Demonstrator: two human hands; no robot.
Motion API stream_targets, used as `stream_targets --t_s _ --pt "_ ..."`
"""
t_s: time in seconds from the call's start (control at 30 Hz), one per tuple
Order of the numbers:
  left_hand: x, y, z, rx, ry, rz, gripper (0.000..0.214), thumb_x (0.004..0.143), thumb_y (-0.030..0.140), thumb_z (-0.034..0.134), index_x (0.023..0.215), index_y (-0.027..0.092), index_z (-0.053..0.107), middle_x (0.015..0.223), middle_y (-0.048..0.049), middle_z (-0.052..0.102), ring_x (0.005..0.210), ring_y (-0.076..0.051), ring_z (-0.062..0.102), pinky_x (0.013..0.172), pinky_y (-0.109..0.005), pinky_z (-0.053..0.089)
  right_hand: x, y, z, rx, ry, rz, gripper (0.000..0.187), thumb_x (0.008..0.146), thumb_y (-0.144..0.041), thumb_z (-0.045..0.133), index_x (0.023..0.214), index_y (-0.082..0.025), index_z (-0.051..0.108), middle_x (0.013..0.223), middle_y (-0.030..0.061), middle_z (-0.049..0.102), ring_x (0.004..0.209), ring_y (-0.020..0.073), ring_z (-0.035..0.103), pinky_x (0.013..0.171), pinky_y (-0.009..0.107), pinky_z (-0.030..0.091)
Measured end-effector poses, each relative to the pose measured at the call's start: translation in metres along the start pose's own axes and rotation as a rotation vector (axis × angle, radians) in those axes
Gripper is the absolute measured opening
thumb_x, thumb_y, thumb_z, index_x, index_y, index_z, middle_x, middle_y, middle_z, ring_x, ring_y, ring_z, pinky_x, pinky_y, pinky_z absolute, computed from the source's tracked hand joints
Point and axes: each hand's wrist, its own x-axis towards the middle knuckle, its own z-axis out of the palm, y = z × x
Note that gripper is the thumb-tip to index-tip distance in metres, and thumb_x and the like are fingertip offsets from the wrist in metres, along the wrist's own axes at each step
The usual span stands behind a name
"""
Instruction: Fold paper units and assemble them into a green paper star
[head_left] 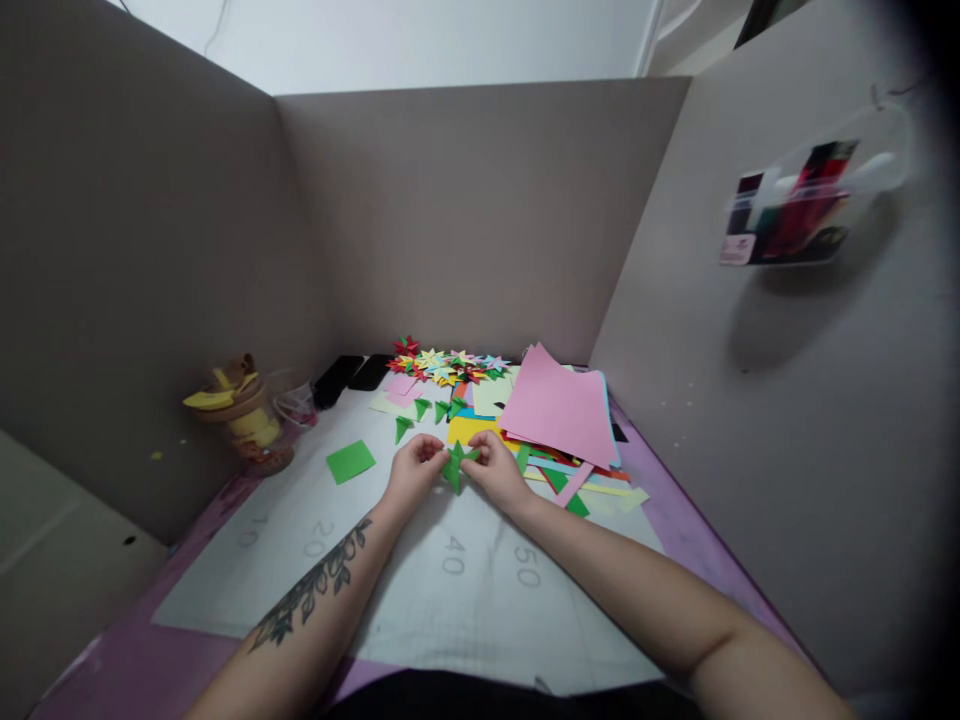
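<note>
Between my two hands is a green folded paper piece (pixel 456 468) with pointed tips, held just above the white mat. My left hand (pixel 417 466) pinches its left side with thumb and fingers. On the right side, my right hand (pixel 495 466) grips another point of it. Beyond my left hand lie several small green folded paper pieces (pixel 403 428). A flat green paper square (pixel 350 462) rests on the mat to the left.
Colourful folded paper stars (pixel 442 366) are heaped at the back. Pink sheets (pixel 559 405) and paper strips (pixel 577 485) lie at right. A yellow pot (pixel 251 420), a clear plastic cup (pixel 295 400) and dark phone-like slabs (pixel 337 380) stand at left. Grey panels (pixel 480 220) enclose the table.
</note>
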Motion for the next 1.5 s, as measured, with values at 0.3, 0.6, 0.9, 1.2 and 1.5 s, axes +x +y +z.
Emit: stream_targets --t_s 0.3,0.6,0.9,1.2,1.5 --pt "0.000 0.001 0.000 -0.067 0.018 -0.050 0.022 0.062 0.030 0.066 0.074 0.014 0.057 0.061 0.0020 0.055 0.054 -0.009 0.050 0.050 -0.019 0.039 -0.001 0.001 0.001 0.020 -0.014 0.007 0.028 0.063 -0.016 0.058 0.087 -0.022 0.044 0.060 -0.0075 0.050 0.051 0.0100 0.046 0.050 0.021 0.035" --pt "-0.002 0.000 0.002 0.003 -0.006 0.023 0.021 0.065 0.027 0.064 0.080 0.015 0.057 0.076 -0.0011 0.059 0.068 -0.011 0.055 0.057 -0.021 0.041 -0.001 -0.002 0.004 0.040 -0.007 0.038 0.029 0.061 -0.014 0.056 0.086 -0.022 0.043 0.062 -0.0073 0.050 0.052 0.0105 0.046 0.049 0.021 0.035" --pt "-0.003 -0.007 0.004 -0.082 -0.164 -0.011 0.031 0.066 0.024 0.064 0.092 0.015 0.049 0.066 0.0026 0.057 0.054 -0.008 0.051 0.050 -0.018 0.037 -0.002 -0.001 0.003 0.084 -0.054 0.046 0.029 0.062 -0.016 0.056 0.086 -0.021 0.041 0.059 -0.0087 0.047 0.051 0.0091 0.044 0.048 0.019 0.032" --pt "-0.002 -0.006 0.003 -0.131 -0.133 -0.078 0.022 0.065 0.028 0.065 0.075 0.015 0.050 0.054 0.0061 0.051 0.045 -0.005 0.045 0.045 -0.016 0.030 0.001 0.007 0.001 0.043 -0.012 0.017 0.025 0.064 -0.017 0.056 0.085 -0.021 0.044 0.055 -0.0090 0.041 0.049 0.0088 0.042 0.047 0.019 0.031" --pt "-0.001 -0.008 0.003 -0.119 -0.113 -0.113 0.022 0.064 0.029 0.067 0.071 0.015 0.051 0.052 0.0059 0.051 0.044 -0.006 0.046 0.044 -0.016 0.030 -0.001 0.002 0.000 -0.035 0.008 -0.017 0.023 0.064 -0.016 0.055 0.084 -0.021 0.045 0.056 -0.0090 0.038 0.049 0.0083 0.037 0.047 0.019 0.029"
